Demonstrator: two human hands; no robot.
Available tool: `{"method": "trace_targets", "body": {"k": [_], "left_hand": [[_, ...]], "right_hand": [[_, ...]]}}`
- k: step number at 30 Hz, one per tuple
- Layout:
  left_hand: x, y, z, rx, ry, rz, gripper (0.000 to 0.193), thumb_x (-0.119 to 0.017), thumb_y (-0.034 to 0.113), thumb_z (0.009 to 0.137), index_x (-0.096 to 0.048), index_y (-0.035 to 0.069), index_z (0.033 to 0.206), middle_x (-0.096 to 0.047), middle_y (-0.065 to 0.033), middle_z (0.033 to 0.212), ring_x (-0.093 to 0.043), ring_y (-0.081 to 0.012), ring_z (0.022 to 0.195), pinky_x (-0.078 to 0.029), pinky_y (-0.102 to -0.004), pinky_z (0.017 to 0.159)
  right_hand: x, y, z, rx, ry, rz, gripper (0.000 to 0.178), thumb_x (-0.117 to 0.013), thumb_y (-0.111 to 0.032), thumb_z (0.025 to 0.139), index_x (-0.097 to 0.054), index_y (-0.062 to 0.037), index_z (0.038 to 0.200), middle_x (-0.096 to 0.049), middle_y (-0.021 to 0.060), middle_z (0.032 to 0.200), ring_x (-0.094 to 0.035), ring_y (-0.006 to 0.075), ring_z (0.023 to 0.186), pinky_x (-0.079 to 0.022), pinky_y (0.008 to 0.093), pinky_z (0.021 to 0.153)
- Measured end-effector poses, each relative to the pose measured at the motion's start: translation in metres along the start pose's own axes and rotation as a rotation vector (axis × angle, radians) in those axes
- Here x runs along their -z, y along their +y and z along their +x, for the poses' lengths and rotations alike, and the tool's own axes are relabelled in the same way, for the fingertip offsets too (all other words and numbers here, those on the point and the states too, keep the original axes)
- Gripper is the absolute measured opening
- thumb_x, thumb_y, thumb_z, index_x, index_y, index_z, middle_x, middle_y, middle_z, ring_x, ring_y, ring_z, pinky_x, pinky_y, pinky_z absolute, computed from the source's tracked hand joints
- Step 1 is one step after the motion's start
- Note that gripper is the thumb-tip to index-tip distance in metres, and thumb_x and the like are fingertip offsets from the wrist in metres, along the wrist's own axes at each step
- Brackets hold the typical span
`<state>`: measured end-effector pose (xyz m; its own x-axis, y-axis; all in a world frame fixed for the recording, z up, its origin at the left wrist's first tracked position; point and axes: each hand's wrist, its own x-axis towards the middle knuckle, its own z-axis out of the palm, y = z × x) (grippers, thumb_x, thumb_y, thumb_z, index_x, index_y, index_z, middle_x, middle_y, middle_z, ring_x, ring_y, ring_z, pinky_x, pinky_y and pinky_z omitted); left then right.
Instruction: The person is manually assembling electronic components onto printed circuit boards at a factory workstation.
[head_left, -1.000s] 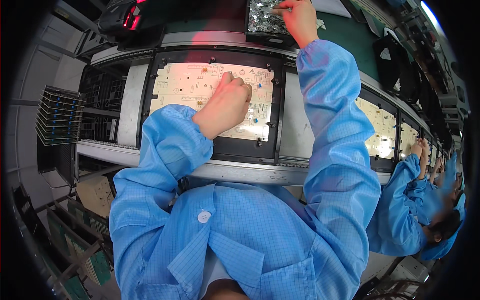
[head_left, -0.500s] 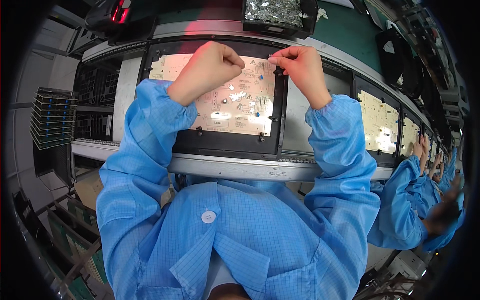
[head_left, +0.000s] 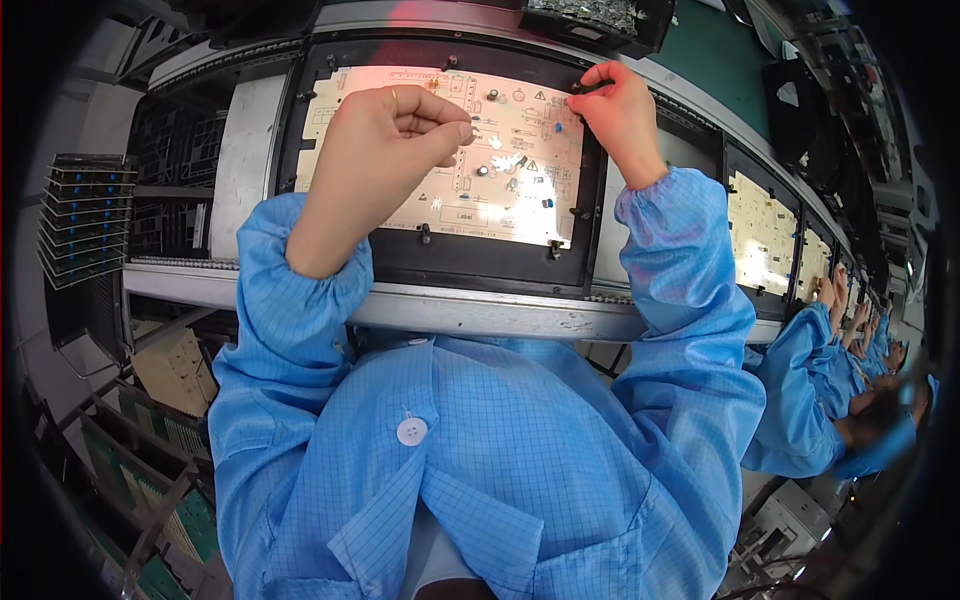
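Note:
A pale printed circuit board (head_left: 500, 215) lies in a black carrier frame (head_left: 480, 268) in front of me. My left hand (head_left: 385, 150) is over the board's middle, thumb and forefinger pinched together; anything between the tips is too small to make out. At the board's far right corner, my right hand (head_left: 625, 115) is also pinched, its tips by the frame's edge; what they hold cannot be made out. The board carries a few small parts, among them a black cylindrical part (head_left: 492, 95) and a blue part (head_left: 558, 127). My left hand and wrist hide some of its left side.
Beyond the rail stands a black bin (head_left: 600, 25) of small metallic parts. At the left is a stack of boards (head_left: 88, 215). Another framed board (head_left: 762, 235) sits on the line at the right, where co-workers in blue sleeves (head_left: 800, 400) work. A metal rail (head_left: 470, 315) runs along the near side.
The view has shifted, with the board now higher in it. My left hand has moved left and nearer over the board, uncovering parts at its far side. My right hand stays near the far right corner.

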<state>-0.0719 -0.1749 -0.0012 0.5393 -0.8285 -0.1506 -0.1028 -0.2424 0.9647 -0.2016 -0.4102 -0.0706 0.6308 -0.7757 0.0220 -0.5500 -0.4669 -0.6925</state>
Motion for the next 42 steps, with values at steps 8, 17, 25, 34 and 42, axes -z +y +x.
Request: {"method": "trace_targets", "body": {"k": [8,17,25,34,42], "left_hand": [[0.018,-0.012,-0.022,0.035,0.027,-0.116,0.017,-0.071,0.007,0.086,-0.068,-0.007,0.095,-0.071,-0.0096,0.082,-0.067,-0.0110,0.073,-0.054,-0.0215,0.067],[0.037,-0.006,-0.021,0.022,0.005,0.029,0.014,-0.069,0.008,0.088,-0.067,-0.006,0.092,-0.069,-0.0054,0.078,-0.062,-0.0079,0.068,-0.050,-0.0195,0.063],[0.024,-0.013,0.042,-0.161,-0.038,0.371,0.021,-0.065,0.016,0.083,-0.066,-0.005,0.082,-0.061,-0.0108,0.063,-0.057,-0.0128,0.059,-0.047,-0.0298,0.055],[-0.062,-0.002,0.132,0.119,-0.251,0.514,0.019,-0.059,0.016,0.065,-0.065,-0.001,0.057,-0.057,-0.0154,0.056,-0.054,-0.0239,0.050,-0.044,-0.0358,0.050],[-0.083,-0.013,0.154,0.175,-0.246,0.572,0.012,-0.058,0.011,0.053,-0.062,0.000,0.051,-0.054,-0.0163,0.051,-0.055,-0.0256,0.048,-0.042,-0.0372,0.047]], "right_hand": [[0.000,-0.010,0.005,0.007,0.003,-0.193,0.029,-0.075,-0.011,0.069,-0.066,-0.0017,0.095,-0.070,0.0099,0.076,-0.067,0.0202,0.069,-0.050,0.0327,0.061],[-0.012,-0.042,-0.022,0.198,0.162,-0.651,0.019,-0.068,-0.013,0.079,-0.064,-0.0036,0.096,-0.070,0.0165,0.079,-0.068,0.0369,0.076,-0.052,0.0445,0.070],[-0.015,-0.026,-0.075,0.468,-0.114,-0.173,0.014,-0.072,-0.006,0.078,-0.066,-0.0011,0.090,-0.067,0.0149,0.078,-0.062,0.0350,0.080,-0.049,0.0425,0.073],[0.007,-0.020,-0.094,0.360,0.086,0.066,0.009,-0.070,-0.002,0.083,-0.063,0.0000,0.087,-0.061,0.0102,0.076,-0.059,0.0219,0.068,-0.047,0.0330,0.063],[0.029,0.008,-0.108,0.091,0.162,0.293,0.008,-0.069,-0.004,0.089,-0.063,0.0005,0.089,-0.060,0.0001,0.074,-0.048,0.0060,0.065,-0.041,0.0221,0.058]]}}
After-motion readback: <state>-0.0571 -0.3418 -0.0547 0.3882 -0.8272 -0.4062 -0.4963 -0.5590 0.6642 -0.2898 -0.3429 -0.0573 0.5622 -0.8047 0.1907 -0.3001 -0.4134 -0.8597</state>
